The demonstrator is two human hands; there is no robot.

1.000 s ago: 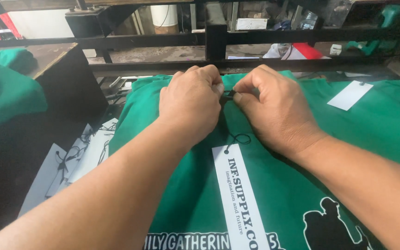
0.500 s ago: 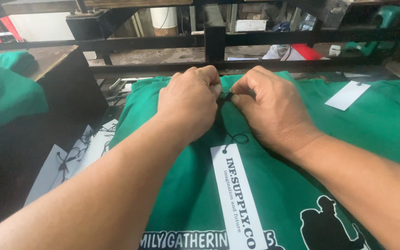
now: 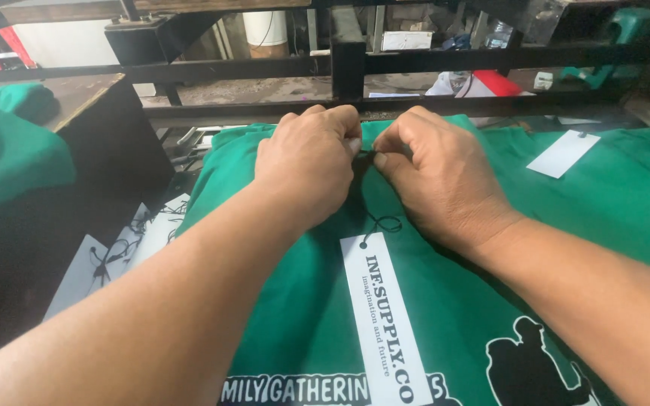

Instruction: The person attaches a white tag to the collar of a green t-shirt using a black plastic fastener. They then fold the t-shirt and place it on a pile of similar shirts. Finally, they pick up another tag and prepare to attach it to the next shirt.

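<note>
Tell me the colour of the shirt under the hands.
Green shirt with dark print, clearest in the head view.

Lying flat near the middle: green shirt (image 3: 302, 316), white and black print at its near edge. Resting on it, long white hang tag (image 3: 385, 323) (printed lengthwise), thin black string (image 3: 382, 223) looping from its far end toward the collar.

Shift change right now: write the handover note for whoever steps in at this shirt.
Left hand: fingers pinched at the collar end of the green shirt, on the black string.
Right hand: fingers pinched on the same spot, opposite the left.
White tag: lies flat on the shirt, its string leading up between the hands.
Done: string is through the tag's hole.
Left: fastening at the collar looks unfinished; spare tags wait at the left.
</note>
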